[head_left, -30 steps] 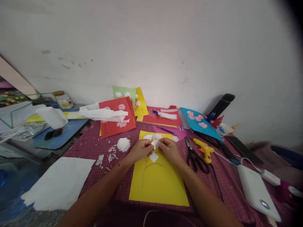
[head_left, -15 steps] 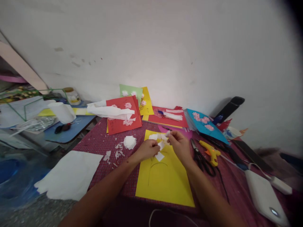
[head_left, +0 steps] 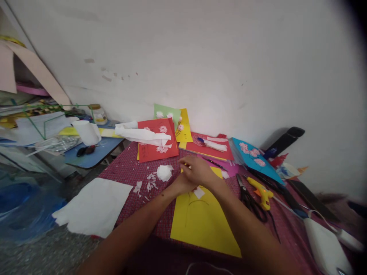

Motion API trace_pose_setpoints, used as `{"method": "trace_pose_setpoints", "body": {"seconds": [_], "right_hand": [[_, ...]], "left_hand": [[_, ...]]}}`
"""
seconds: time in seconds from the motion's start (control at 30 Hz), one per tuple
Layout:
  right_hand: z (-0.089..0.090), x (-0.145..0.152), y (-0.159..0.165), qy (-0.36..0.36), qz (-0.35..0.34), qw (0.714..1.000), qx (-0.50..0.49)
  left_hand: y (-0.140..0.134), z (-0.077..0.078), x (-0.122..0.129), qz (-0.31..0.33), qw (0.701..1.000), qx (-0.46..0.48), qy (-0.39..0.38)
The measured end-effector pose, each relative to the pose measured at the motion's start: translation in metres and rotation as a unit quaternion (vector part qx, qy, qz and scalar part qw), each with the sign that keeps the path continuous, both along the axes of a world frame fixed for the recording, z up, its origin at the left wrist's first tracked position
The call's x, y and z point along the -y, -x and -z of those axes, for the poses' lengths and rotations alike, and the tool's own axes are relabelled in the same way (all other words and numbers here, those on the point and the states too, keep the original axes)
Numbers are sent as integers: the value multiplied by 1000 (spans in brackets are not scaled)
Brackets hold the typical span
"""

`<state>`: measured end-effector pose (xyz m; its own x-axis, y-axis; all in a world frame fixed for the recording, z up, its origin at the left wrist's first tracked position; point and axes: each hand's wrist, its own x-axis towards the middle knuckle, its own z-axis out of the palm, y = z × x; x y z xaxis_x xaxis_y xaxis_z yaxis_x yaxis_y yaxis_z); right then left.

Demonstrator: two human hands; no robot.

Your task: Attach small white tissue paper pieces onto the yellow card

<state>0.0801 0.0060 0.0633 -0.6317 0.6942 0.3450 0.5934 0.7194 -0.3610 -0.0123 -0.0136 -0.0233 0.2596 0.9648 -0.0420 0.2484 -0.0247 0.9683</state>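
A yellow sheet of paper (head_left: 205, 225) with a pencilled curve lies before me. My right hand (head_left: 199, 170) crosses over my left near the sheet's top edge. Its fingers are curled together; whatever they pinch is too small to make out. Under it, my left hand (head_left: 183, 184) rests low over the sheet, its fingers mostly hidden. A small white paper square (head_left: 199, 193) lies on the sheet just below my hands. Left of them sits a stack of white paper pieces (head_left: 164, 173), with torn scraps (head_left: 151, 186) beside it.
Black scissors (head_left: 249, 198) and a yellow glue gun (head_left: 262, 193) lie to the right, near a white power bank (head_left: 327, 244). Cards with pink flowers, including a red card (head_left: 156, 154) and a blue card (head_left: 255, 156), stand behind. A white tissue sheet (head_left: 94, 206) hangs off the left edge.
My right hand has moved left across my left hand, which covers the sheet's top. A dark pen behind shows more fully. The view has shifted slightly.
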Motion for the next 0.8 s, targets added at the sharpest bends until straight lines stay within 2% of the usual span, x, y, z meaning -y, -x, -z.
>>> {"method": "trace_pose_setpoints", "body": {"seconds": [0.07, 0.13, 0.23, 0.3, 0.43, 0.57, 0.7, 0.8], "right_hand": [[8, 7, -27, 8, 53, 996, -72], [23, 13, -51, 22, 107, 985, -134], [50, 19, -73, 67, 147, 961, -225], [60, 22, -77, 88, 159, 946, -268], [65, 26, -76, 126, 117, 949, -266], [69, 26, -76, 175, 109, 938, -280], [74, 23, -79, 222, 88, 922, -306], [72, 22, -83, 227, 82, 922, -303]], "left_hand": [[0, 0, 2, 26, 1000, -5, -3], [0, -1, 3, 31, 1000, -3, -4], [0, -3, 3, 15, 1000, 18, -1], [0, -6, 4, 11, 999, 30, -2], [-1, -13, 6, 12, 999, 38, -7], [0, -20, 8, 32, 999, 36, -20], [1, -21, 8, 51, 997, 54, -14], [1, -19, 7, 54, 997, 52, -9]]}}
